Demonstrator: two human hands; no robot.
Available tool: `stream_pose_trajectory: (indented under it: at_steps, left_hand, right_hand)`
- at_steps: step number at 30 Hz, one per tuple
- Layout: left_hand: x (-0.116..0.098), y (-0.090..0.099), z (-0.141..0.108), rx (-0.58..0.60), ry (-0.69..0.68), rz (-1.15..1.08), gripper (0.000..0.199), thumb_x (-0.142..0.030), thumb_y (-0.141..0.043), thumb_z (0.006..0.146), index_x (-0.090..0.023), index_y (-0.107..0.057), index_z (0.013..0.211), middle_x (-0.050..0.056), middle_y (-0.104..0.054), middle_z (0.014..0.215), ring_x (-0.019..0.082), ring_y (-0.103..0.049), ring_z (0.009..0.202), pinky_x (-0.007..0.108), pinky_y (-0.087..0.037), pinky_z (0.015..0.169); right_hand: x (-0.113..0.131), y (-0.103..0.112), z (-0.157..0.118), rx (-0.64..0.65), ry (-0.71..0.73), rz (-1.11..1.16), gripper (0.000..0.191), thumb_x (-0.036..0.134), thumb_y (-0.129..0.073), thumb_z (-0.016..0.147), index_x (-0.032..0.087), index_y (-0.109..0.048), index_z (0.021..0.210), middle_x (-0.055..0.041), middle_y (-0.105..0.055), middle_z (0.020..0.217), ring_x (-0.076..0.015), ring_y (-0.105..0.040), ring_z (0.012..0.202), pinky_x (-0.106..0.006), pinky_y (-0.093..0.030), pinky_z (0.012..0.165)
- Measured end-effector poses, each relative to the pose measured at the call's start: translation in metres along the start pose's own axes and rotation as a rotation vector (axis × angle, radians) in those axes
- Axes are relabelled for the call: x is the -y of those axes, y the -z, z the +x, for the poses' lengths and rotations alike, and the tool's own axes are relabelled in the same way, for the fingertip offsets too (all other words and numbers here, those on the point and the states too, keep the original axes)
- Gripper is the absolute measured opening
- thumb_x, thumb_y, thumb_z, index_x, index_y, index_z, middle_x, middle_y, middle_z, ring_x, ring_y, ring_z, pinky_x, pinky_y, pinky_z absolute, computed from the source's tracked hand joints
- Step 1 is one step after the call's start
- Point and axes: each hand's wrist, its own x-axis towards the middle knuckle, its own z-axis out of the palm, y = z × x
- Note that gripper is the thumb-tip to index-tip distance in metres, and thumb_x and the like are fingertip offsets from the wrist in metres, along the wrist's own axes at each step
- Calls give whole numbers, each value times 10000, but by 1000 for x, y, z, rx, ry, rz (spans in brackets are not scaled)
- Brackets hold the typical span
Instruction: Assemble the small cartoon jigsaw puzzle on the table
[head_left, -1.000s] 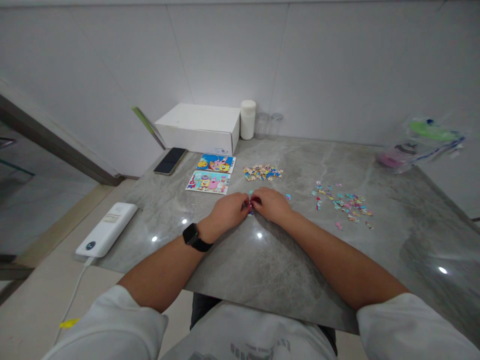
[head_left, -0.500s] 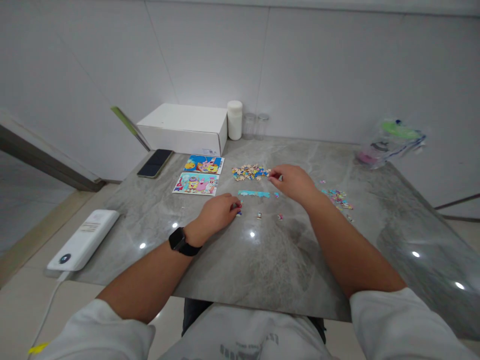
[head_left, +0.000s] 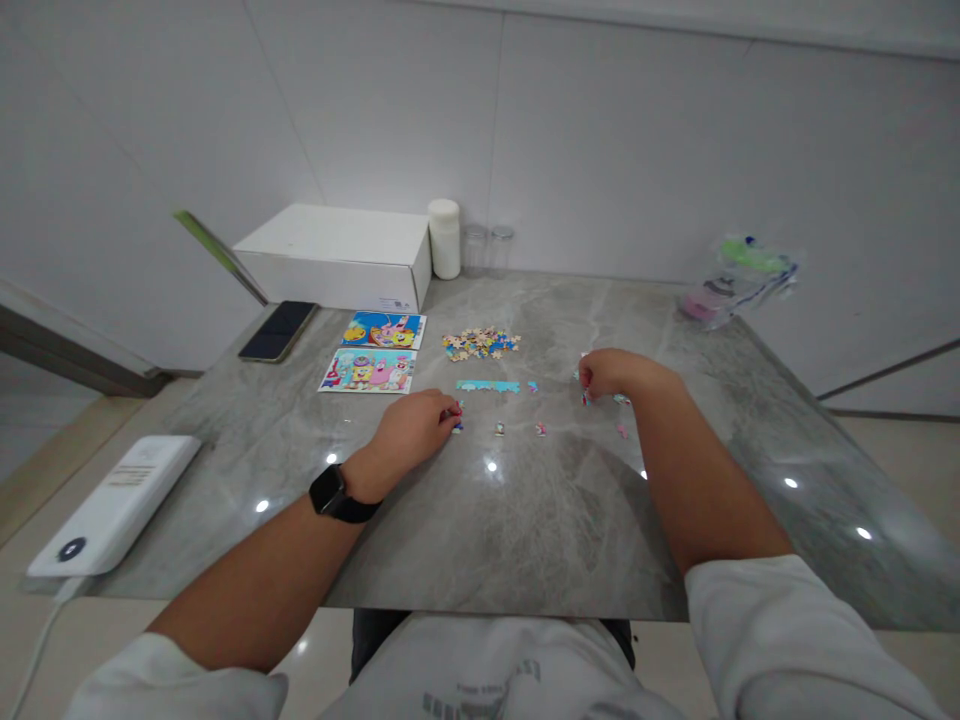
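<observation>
My left hand (head_left: 415,428), with a black watch (head_left: 339,493) on its wrist, rests on the table, its fingertips closed on a small red and blue puzzle piece (head_left: 457,427). Fingers bent down, my right hand (head_left: 611,375) pinches at a puzzle piece (head_left: 586,396) on the right; its palm hides most of the pieces there. Between the hands lies a joined light-blue puzzle strip (head_left: 487,387), with a loose blue piece (head_left: 532,386) just right of its end. Two single pieces, one whitish (head_left: 499,428) and one pink (head_left: 541,428), lie nearer me.
Behind the strip is a heap of puzzle pieces (head_left: 481,344). Two cartoon picture cards (head_left: 367,371) lie left of it, beside a phone (head_left: 279,331). A white box (head_left: 337,255), white bottle (head_left: 445,240) and clear jars (head_left: 487,250) line the wall. A plastic bag (head_left: 731,285) sits far right; a power bank (head_left: 116,505), left.
My right hand has moved from the heap's right edge to the pieces on the right. The left hand stays at its piece. The view has turned slightly right.
</observation>
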Motion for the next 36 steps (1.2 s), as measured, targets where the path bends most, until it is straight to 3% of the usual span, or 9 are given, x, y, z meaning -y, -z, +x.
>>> stream_pose_trajectory:
  at_steps: [3,10,16,21,28,33,36]
  left_hand:
    - [0,0,0,-2,3,-9,228,-359,-605,1005,-237,-784,1076,62,-765,1079,235,-707,991,319,-510,820]
    - [-6,5,-2,28,38,-17,244,-375,-594,1004,-239,-786,1066,60,-787,1058,240,-712,949,327,-501,770]
    - [-6,6,-3,12,17,-18,232,-361,-600,1005,-234,-780,1075,65,-779,1082,228,-707,958,316,-499,784]
    - [-4,6,-4,15,-7,13,226,-377,-638,987,-241,-779,1100,58,-750,1038,221,-695,912,306,-490,750]
    - [-2,8,-7,60,-13,10,291,-393,-652,976,-272,-775,1211,65,-718,1131,220,-698,958,310,-515,807]
    - [-2,11,-8,93,-18,24,337,-394,-648,985,-279,-756,1283,71,-700,1180,227,-698,1012,323,-528,865]
    - [-4,15,-9,95,-21,29,332,-375,-649,984,-277,-755,1283,75,-699,1175,231,-700,1002,326,-530,853]
  right_hand:
    - [8,-2,1,53,-17,-5,262,163,-836,738,212,-822,995,-123,-800,1058,-293,-745,973,-359,-553,818]
    - [17,-6,5,42,-37,-21,199,123,-854,727,195,-821,910,-166,-787,1057,-329,-734,1030,-415,-545,884]
    - [15,-5,6,9,0,-37,197,155,-837,747,201,-815,937,-148,-788,1059,-302,-733,989,-354,-522,817]
    - [12,-7,9,-119,72,43,208,138,-758,794,210,-799,985,-98,-792,997,-244,-721,921,-296,-484,756]
    - [19,1,8,-311,289,423,144,200,-675,845,204,-763,960,-42,-779,930,-179,-690,828,-265,-482,741]
    - [46,7,10,-353,445,751,167,312,-672,846,193,-731,946,-19,-740,855,-162,-659,779,-257,-497,714]
    - [65,16,15,-344,470,782,164,312,-699,830,192,-729,938,-21,-741,859,-161,-659,786,-259,-502,721]
